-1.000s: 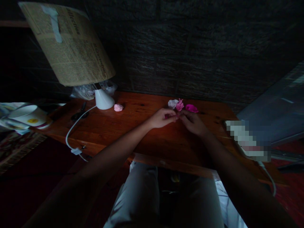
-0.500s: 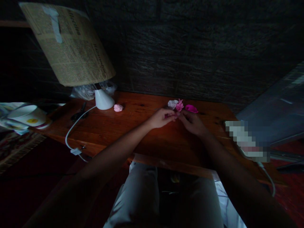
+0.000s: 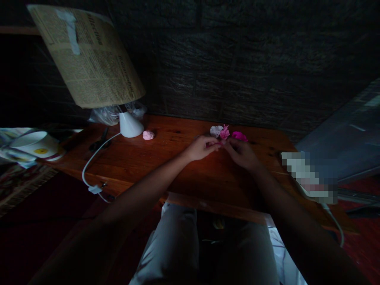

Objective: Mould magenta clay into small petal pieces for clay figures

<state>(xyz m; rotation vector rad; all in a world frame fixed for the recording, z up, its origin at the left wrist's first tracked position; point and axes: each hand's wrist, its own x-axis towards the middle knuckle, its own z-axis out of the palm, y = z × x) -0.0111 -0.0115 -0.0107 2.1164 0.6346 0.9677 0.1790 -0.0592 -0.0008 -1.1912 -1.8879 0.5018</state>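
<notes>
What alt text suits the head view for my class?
Two hands meet at a small pink piece over a wooden desk, with white, pink and magenta pieces behind. Left of them are a newspaper-shaded lamp and a pale pink lump.

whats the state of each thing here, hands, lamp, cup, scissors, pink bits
Left hand, fingers closed on a pink piece
Right hand, fingertips at the left's, hold unclear
Lamp, upright, looks unlit
Cup, upright, lidless
Scissors, lying down, too dark to tell open or shut
Pale lump, resting by the lamp
Pink flower, ruffled, beyond the hands
Magenta piece, unheld
</notes>
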